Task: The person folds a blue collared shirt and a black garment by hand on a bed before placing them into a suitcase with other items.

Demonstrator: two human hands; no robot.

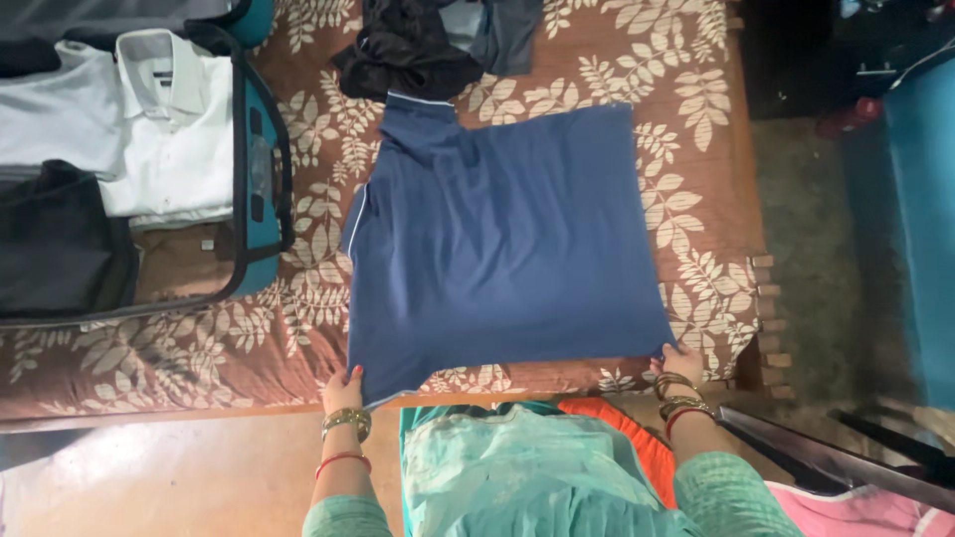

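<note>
Both hands (342,388) pinch blue shirt's (502,239) hem (corners).

a shirt (507,239) lies spread flat on the bed (696,119), its collar toward the far side and its hem at the near edge. the left hand (342,389) grips the near left corner of the hem; the right hand (680,360) grips the near right corner. an open suitcase (261,169) sits on the bed to the left of the shirt, just apart from it. inside the suitcase a folded shirt (164,129) lies at the far end, with a pouch (60,239) nearer. a heap of clothes (418,45) lies behind the spread shirt, touching its collar. floor (826,229) lies right of the bed.
</note>
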